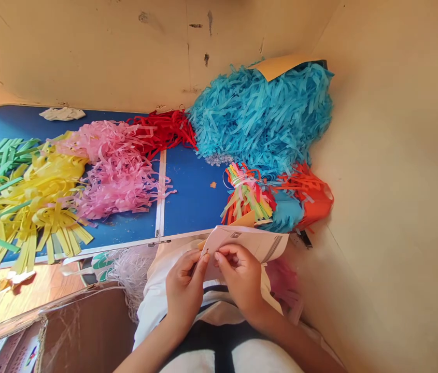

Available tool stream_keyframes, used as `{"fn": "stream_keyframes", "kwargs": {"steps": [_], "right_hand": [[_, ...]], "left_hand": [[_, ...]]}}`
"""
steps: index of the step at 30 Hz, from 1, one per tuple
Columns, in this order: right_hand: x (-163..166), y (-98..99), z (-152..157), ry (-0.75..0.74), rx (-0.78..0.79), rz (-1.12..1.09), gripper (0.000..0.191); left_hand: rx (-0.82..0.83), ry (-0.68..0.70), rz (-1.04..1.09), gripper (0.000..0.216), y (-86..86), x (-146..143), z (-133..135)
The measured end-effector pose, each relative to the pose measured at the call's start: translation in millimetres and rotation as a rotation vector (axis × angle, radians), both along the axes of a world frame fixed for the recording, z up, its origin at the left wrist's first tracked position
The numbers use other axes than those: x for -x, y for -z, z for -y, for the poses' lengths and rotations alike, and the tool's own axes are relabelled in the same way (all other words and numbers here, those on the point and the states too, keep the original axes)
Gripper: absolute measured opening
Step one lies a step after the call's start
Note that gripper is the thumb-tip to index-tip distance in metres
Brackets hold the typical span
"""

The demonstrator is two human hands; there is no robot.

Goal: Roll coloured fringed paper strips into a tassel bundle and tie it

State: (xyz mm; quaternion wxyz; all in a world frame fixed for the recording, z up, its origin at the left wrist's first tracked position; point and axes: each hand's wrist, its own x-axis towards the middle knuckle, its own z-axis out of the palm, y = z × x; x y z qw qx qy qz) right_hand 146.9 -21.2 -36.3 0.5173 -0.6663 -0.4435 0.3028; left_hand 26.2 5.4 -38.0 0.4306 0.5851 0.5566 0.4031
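Note:
Over my lap I hold a folded sheet of white printed paper (pixel 257 242), just in front of the table's near edge. My left hand (pixel 187 282) pinches its left end between thumb and fingers. My right hand (pixel 242 277) is closed at the paper's near edge, thumb and fingertips pressed together close to the left thumb. Whether something small sits between the right fingertips is hidden. A piece of tan card (pixel 245 219) shows behind the paper. Beyond it lies a bundle of multicoloured paper strips (pixel 248 194), with white string around its top.
On the blue folding table (pixel 191 191) lie fringed paper piles: blue (pixel 261 119), red (pixel 164 129), pink (pixel 113 171), yellow (pixel 47 191), green (pixel 1 166) and orange (pixel 312 194). A cardboard box (pixel 86 326) stands at lower left. White shredded strips (pixel 131 274) hang beneath the table. A wall closes the right side.

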Motion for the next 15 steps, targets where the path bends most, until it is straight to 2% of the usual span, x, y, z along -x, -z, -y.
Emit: {"fn": "stream_keyframes", "kwargs": {"steps": [2,5,7,9,10,12,14,15], "right_hand": [[-2,3.5,-1,0.016,0.002,0.006,0.011],[-15,12.4,0,0.079,0.056,0.068,0.028],[-28,16.4,2,0.149,0.096,0.2,0.027],[-38,14.6,4,0.203,0.016,0.411,0.031],[-41,11.0,4,0.204,-0.067,0.535,0.038],[-45,-0.4,-1,0.139,-0.227,0.763,0.068],[-51,-14.2,-9,0.045,-0.247,0.838,0.094],[-58,-21.0,-12,0.036,-0.215,0.819,0.098]], "left_hand": [[-0.012,-0.001,0.007,0.023,0.4,0,1],[-0.012,-0.018,0.001,0.025,3.0,3,0],[-0.004,-0.047,-0.018,0.027,5.1,5,-1],[-0.006,-0.053,-0.036,0.028,6.0,7,-2],[-0.016,-0.033,-0.037,0.027,5.5,7,-2],[-0.061,0.035,-0.023,0.025,2.7,5,-2],[-0.122,0.085,-0.012,0.024,-2.2,4,-2],[-0.146,0.093,-0.012,0.023,-4.8,5,-2]]}}
